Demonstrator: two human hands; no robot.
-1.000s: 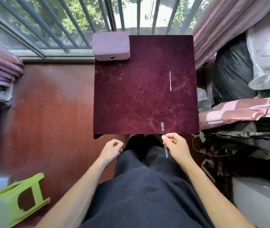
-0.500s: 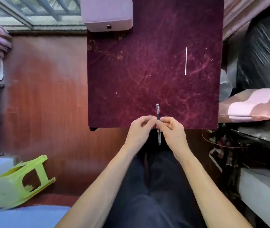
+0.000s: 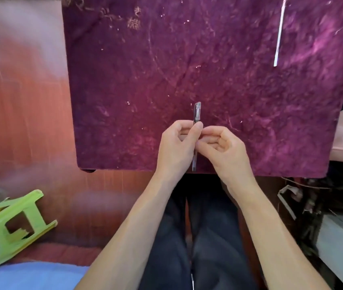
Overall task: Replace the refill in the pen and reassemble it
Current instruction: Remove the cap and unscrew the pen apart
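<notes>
- The hands have carried the pen [image 3: 197, 114] forward. Half a second ago its lower end hung past the table's near edge; now its whole length shows against the cloth. A second ago only the right hand had it.
- The pen stands roughly upright in the head view, clip end pointing away from the person. Its lower end is just inside the near edge of the table [image 3: 124, 160].
- The left hand [image 3: 176, 147] pinches the barrel from its side, with the thumb laid up along it and the fingers curled behind.
- The right hand [image 3: 224, 149] pinches the same stretch from the other side between thumb and forefinger. Its other fingers are folded into the palm.
- The two hands touch at the barrel, and both forearms reach in from below, angled toward each other.
- A thin white refill [image 3: 279, 32] lies on the dark red velvet cloth [image 3: 166, 70] toward the far right, well apart from the hands.
- Dark trousers [image 3: 208, 237] show beneath the arms.
- A green plastic stool [image 3: 9, 227] lies tipped over on the reddish floor [image 3: 30, 122] to the left.
</notes>
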